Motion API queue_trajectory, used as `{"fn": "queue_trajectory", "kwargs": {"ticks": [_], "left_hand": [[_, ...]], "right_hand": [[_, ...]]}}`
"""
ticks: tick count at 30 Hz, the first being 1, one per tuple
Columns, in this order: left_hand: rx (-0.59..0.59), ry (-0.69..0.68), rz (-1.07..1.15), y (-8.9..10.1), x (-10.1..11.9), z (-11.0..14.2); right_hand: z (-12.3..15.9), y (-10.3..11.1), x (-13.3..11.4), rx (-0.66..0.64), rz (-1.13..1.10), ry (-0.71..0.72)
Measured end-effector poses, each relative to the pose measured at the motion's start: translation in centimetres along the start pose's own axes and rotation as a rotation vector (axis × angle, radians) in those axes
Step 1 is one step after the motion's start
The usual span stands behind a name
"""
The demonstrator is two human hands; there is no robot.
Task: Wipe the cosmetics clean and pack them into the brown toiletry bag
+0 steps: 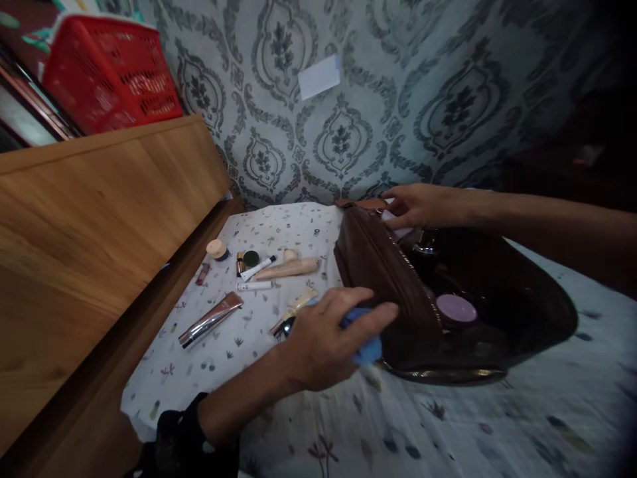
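A dark brown zip bag (378, 272) lies open on the patterned sheet. My left hand (323, 338) is closed round a blue object (369, 350) beside the bag's near left side; its kind is mostly hidden by my fingers. At the bag's far rim, my right hand (423, 204) grips the edge, with a pale lilac item (397, 224) just under the thumb. Inside the dark bag a round lilac lid (456, 309) and a shiny metal piece (425, 244) show. A cream-coloured tube (301, 302) lies just behind my left hand.
Several cosmetics lie left of the bag: a brown-and-silver tube (212, 320), a beige tube (293, 267), a white tube (257, 267), a small jar (217, 249) and a dark round pot (251, 258). A wooden board (114, 219) borders the left side, with a red basket (109, 79) above it.
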State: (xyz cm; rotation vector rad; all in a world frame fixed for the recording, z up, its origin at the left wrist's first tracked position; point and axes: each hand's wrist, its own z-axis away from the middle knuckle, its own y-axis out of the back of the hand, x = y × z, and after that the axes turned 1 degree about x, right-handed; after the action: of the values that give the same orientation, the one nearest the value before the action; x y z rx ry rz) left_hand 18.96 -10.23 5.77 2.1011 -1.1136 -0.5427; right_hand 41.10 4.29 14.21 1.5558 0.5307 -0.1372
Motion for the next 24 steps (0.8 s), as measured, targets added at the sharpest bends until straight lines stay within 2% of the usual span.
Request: {"fn": "queue_trajectory", "kwargs": {"ticks": [2, 5, 6, 10, 13, 16, 19, 22, 24], "left_hand": [[-0.059, 0.079, -0.027, 0.3, -1.4, 1.7], [-0.155, 0.247, -0.107, 0.8, -4.9, 4.2], [-0.191, 0.337, -0.128, 1.0, -6.3, 5.0], [-0.287, 0.872, -0.261, 2.3, -12.6, 7.3], [-0.267, 1.054, -0.344, 2.8, -16.3, 8.6], [-0.317, 1.152, -0.349, 2.3, -18.3, 9.7], [-0.375, 1.184, -0.337, 1.5, -19.1, 10.3], [-0.369, 1.191, -0.386, 2.0, -19.6, 10.6], [-0.346, 1.213, -0.450, 3.1, -19.7, 11.0]], "right_hand": [[0.6, 0.3, 0.4, -0.057, -0.159, -0.029], [1.6, 0.0, 1.0, 0.028, -0.208, -0.045], [2.0, -0.2, 1.1, 0.057, -0.197, -0.028], [4.6, -1.1, 0.1, 0.214, -0.064, 0.036], [7.4, -1.6, -2.1, 0.362, 0.026, 0.105], [10.4, -2.7, -4.7, 0.487, -0.014, 0.311], [12.7, -5.2, -6.9, 0.625, -0.050, 0.586], [13.8, -8.6, -8.4, 0.539, -0.164, 0.797], [13.9, -11.2, -9.1, 0.450, -0.254, 0.839]]}}
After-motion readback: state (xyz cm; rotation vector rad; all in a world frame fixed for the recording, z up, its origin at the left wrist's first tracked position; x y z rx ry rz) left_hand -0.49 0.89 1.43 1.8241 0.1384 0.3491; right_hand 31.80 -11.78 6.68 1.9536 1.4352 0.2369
